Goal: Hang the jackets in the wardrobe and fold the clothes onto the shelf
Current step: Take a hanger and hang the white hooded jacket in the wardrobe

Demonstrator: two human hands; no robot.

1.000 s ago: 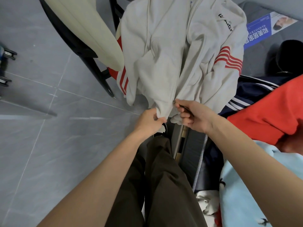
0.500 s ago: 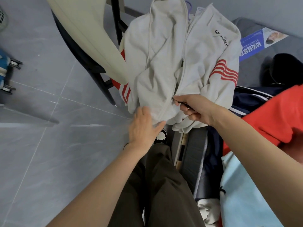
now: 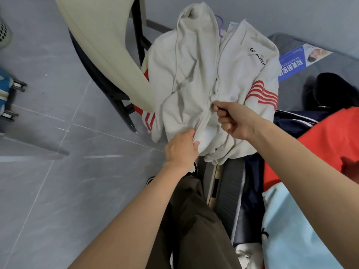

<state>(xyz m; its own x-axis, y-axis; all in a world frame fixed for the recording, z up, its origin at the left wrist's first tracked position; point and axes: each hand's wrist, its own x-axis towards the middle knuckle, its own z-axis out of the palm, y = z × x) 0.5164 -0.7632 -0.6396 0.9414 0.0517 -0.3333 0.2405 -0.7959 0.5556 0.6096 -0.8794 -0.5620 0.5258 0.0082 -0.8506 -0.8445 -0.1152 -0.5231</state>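
Front centre, between chair (image 3: pixel 101 41) and clothes pile: pale grey jacket (image 3: pixel 190 74), red stripes on sleeves, purple hanger (image 3: pixel 220 24) hook showing at collar. Left grip (image 3: pixel 181 150) clenched on jacket hem at lower end of zip. Right grip (image 3: pixel 233 121) pinching zip pull (image 3: pixel 213 106) partway up front, other fingers curled. Front edges meet in line from pull down to left grip. Right of jacket: navy garment (image 3: pixel 295 123), red garment (image 3: pixel 330 136), light-blue garment (image 3: pixel 291 230), overlapping. Blue leaflet (image 3: pixel 297 61) beyond, on dark grey surface. Grey tiled floor (image 3: pixel 58 191) at left. Whether jacket rests on anything: cannot tell.
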